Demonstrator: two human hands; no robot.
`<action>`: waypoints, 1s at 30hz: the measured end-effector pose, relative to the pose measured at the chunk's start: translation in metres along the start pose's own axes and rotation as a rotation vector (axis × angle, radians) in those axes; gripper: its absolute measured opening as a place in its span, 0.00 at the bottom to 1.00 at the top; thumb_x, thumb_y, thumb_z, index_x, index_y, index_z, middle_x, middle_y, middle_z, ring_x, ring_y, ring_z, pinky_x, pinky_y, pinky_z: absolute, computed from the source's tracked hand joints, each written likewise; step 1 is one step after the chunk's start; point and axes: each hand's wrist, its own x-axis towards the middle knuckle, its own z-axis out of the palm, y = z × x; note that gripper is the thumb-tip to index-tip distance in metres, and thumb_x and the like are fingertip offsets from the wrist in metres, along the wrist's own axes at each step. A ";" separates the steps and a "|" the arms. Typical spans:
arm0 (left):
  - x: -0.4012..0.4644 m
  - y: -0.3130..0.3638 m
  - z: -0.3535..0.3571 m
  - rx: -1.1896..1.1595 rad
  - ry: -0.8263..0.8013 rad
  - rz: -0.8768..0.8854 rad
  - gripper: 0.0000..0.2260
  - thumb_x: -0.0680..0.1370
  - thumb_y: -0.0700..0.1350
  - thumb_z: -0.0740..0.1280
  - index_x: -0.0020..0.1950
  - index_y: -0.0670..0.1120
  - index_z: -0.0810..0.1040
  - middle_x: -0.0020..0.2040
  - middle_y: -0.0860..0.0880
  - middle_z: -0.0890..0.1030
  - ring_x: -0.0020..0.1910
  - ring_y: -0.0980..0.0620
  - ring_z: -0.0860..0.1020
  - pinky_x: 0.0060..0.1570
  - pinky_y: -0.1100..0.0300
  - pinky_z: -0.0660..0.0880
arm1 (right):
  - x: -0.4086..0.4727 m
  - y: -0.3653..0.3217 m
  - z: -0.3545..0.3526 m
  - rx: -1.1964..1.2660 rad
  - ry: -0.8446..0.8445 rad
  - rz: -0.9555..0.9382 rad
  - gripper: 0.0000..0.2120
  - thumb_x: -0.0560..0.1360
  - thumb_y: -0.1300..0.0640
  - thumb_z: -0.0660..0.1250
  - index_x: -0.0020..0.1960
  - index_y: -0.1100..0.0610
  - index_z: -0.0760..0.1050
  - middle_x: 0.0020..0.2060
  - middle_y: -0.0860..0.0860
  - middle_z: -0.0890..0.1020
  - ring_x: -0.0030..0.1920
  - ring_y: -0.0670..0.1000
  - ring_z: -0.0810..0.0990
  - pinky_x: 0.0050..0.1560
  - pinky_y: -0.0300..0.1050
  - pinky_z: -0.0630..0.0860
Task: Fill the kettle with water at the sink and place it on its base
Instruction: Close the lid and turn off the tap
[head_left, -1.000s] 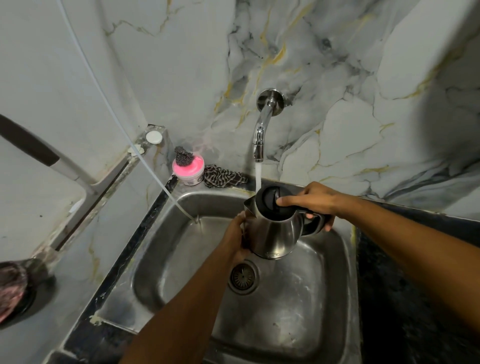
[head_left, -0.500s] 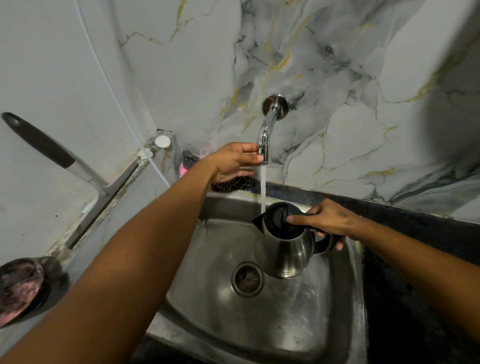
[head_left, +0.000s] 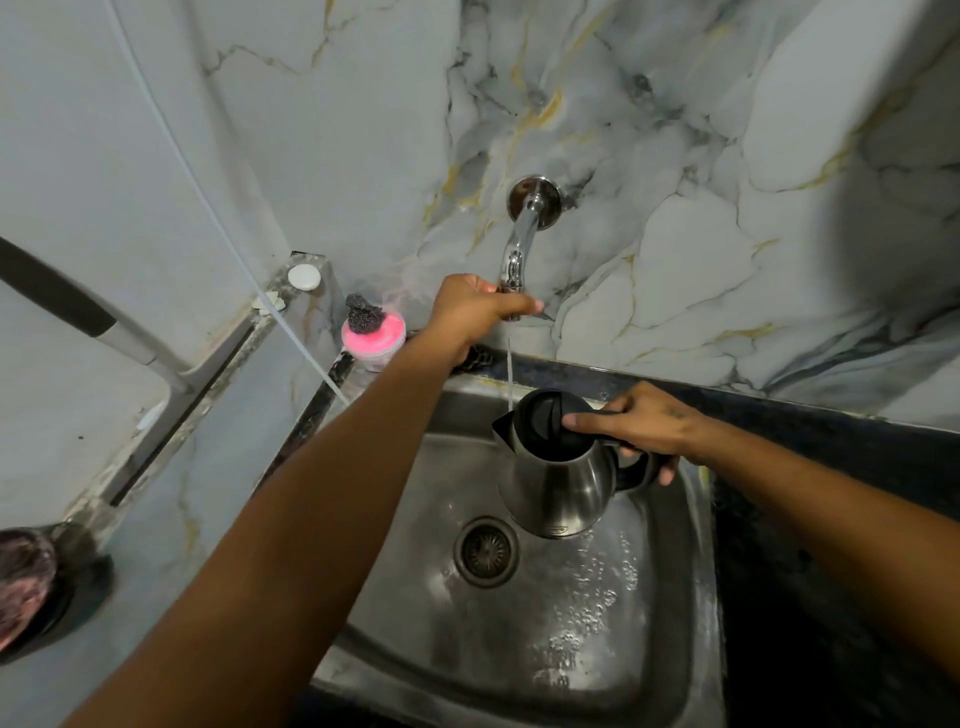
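Note:
A steel kettle (head_left: 558, 483) with a black lid and handle hangs above the steel sink (head_left: 670, 623), just right of the drain. My right hand (head_left: 641, 423) grips its black handle, thumb on the lid. My left hand (head_left: 480, 306) is closed around the tip of the chrome wall tap (head_left: 522, 244). A thin stream of water (head_left: 509, 374) drops from the tap toward the kettle's spout edge. The kettle's base is not in view.
A pink soap tub with a dark scrubber (head_left: 373, 330) sits at the sink's back left corner. A thin white hose (head_left: 218, 218) runs down into the sink. A squeegee handle (head_left: 88, 317) leans at left. A dark countertop (head_left: 831, 545) lies to the right.
My left hand left the kettle's side, rose to the tap and closed on its tip. The water stream has thinned. The kettle stays under the tap in my right hand.

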 end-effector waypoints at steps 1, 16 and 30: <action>-0.003 -0.001 0.003 0.027 0.068 0.024 0.22 0.59 0.47 0.87 0.30 0.50 0.72 0.25 0.56 0.79 0.26 0.61 0.78 0.27 0.67 0.72 | -0.001 0.000 0.001 0.001 0.001 0.003 0.48 0.48 0.15 0.70 0.44 0.57 0.87 0.22 0.49 0.78 0.24 0.55 0.81 0.30 0.63 0.86; -0.097 -0.186 0.013 -0.389 -0.340 -0.867 0.34 0.71 0.68 0.72 0.59 0.38 0.80 0.55 0.41 0.81 0.51 0.42 0.81 0.49 0.50 0.80 | 0.000 0.000 0.000 0.055 -0.007 0.009 0.47 0.51 0.15 0.69 0.50 0.52 0.88 0.20 0.45 0.75 0.25 0.49 0.82 0.27 0.53 0.85; -0.110 -0.199 0.034 -0.656 -0.303 -0.798 0.31 0.76 0.66 0.68 0.64 0.41 0.84 0.66 0.37 0.82 0.65 0.36 0.79 0.64 0.36 0.77 | 0.012 -0.023 0.000 -0.083 -0.002 0.133 0.43 0.54 0.21 0.75 0.43 0.61 0.85 0.32 0.54 0.87 0.22 0.54 0.84 0.27 0.51 0.83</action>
